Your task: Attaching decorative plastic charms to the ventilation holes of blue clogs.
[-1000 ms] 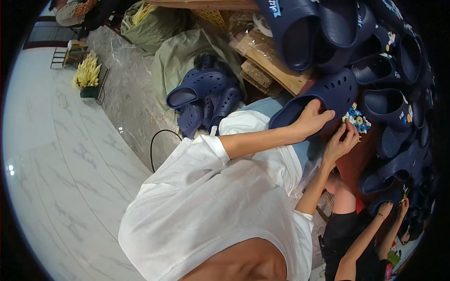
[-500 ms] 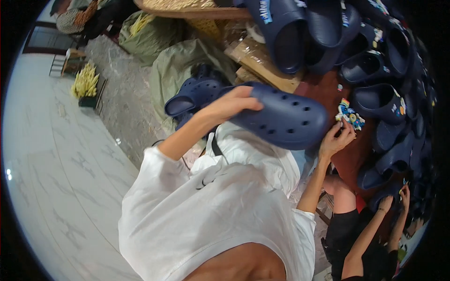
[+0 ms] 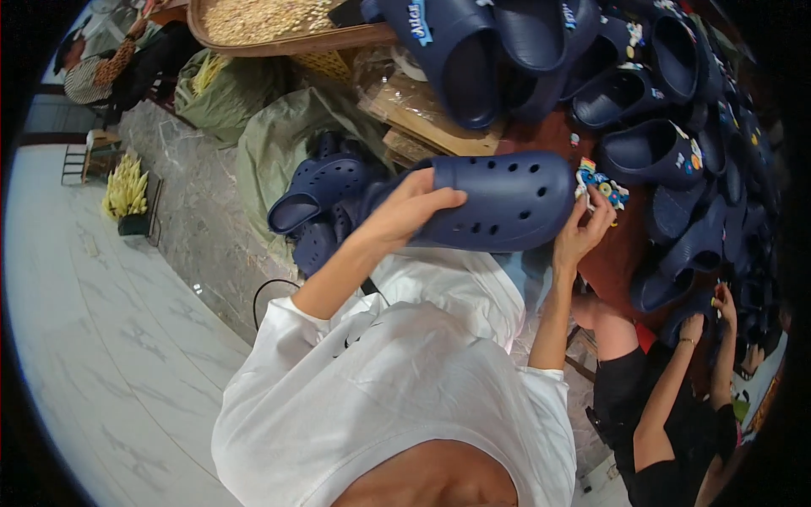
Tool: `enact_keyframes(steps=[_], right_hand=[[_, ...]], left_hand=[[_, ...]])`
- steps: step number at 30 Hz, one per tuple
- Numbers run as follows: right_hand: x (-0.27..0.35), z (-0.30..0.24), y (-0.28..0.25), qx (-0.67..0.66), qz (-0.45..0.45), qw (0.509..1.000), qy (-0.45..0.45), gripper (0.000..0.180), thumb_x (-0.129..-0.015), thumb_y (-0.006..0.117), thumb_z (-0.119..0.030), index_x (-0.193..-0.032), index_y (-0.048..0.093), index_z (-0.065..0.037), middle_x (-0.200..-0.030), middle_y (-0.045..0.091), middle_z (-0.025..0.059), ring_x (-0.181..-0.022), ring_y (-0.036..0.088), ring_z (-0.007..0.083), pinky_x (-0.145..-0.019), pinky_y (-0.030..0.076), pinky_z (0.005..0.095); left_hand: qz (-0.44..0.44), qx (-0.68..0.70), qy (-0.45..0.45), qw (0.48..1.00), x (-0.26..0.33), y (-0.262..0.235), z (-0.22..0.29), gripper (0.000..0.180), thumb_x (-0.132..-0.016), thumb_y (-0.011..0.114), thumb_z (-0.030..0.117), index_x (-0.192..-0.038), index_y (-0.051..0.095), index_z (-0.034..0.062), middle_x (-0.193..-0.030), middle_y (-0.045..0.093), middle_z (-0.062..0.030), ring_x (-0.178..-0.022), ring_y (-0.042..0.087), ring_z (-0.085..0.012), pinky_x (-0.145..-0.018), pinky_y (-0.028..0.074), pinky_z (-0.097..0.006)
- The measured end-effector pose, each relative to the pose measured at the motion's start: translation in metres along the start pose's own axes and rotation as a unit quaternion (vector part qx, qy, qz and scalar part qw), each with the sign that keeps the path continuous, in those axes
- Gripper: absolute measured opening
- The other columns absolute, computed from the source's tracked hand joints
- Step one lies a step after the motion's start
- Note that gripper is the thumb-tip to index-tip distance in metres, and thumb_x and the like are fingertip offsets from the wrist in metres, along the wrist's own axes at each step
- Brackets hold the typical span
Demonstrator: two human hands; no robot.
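My left hand (image 3: 407, 213) grips a navy blue perforated clog (image 3: 507, 198) by its heel end and holds it up sideways in front of my white shirt. My right hand (image 3: 583, 232) is at the clog's toe end, fingers pinched on a small colourful charm (image 3: 601, 184). Both hands are raised over the edge of a dark red table (image 3: 617, 253).
Several more navy clogs (image 3: 642, 152) lie on the table to the right and above. A pile of clogs (image 3: 317, 198) sits by green sacks (image 3: 270, 144) on the floor. Flat cardboard (image 3: 414, 114) and a woven tray (image 3: 279, 25) lie above. Another person in black (image 3: 676, 414) works at lower right.
My left hand has lifted the clog off the table and turned it sideways, now holding it higher and more level. My right hand stays at the charm by the toe.
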State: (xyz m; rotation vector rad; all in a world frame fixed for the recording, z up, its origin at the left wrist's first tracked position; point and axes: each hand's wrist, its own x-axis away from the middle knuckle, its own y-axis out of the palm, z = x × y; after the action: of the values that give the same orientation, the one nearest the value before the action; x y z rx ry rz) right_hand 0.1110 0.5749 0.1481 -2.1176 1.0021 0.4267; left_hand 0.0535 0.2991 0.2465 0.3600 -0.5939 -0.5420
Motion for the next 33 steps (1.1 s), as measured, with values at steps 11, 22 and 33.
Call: enact_keyframes(steps=[11, 22, 33], right_hand=[[-0.069, 0.012, 0.032, 0.228, -0.150, 0.940, -0.204, 0.026, -0.091, 0.057, -0.021, -0.113, 0.060, -0.007, -0.118, 0.057, 0.0115, -0.112, 0.052, 0.0316, -0.096, 0.037, 0.0445], [-0.071, 0.047, 0.045, 0.324, -0.293, 0.892, -0.115, 0.028, -0.088, 0.059, -0.018, -0.114, 0.055, -0.007, -0.120, 0.056, 0.0142, -0.110, 0.053, 0.0340, -0.092, 0.040, 0.0464], [-0.021, 0.009, -0.034, 0.162, -0.084, 0.981, -0.070, 0.019, -0.084, 0.062, -0.010, -0.102, 0.061, -0.004, -0.105, 0.060, 0.0151, -0.100, 0.055, 0.0357, -0.082, 0.041, 0.0457]], left_hand=[[0.005, 0.167, -0.008, 0.986, -0.021, 0.057, -0.039, 0.037, -0.086, 0.058, 0.007, -0.121, 0.052, -0.0041, -0.110, 0.064, -0.0120, -0.095, 0.066, -0.0173, -0.085, 0.055, -0.031], [-0.040, 0.178, 0.025, 0.983, -0.027, 0.068, -0.030, 0.038, -0.087, 0.057, 0.009, -0.121, 0.052, -0.0049, -0.111, 0.062, -0.0091, -0.099, 0.060, -0.0136, -0.090, 0.048, -0.027], [-0.035, 0.082, 0.164, 0.982, -0.089, 0.106, -0.044, 0.044, -0.092, 0.054, 0.009, -0.132, 0.044, -0.0063, -0.127, 0.057, -0.0096, -0.112, 0.055, -0.0152, -0.098, 0.042, -0.029]])
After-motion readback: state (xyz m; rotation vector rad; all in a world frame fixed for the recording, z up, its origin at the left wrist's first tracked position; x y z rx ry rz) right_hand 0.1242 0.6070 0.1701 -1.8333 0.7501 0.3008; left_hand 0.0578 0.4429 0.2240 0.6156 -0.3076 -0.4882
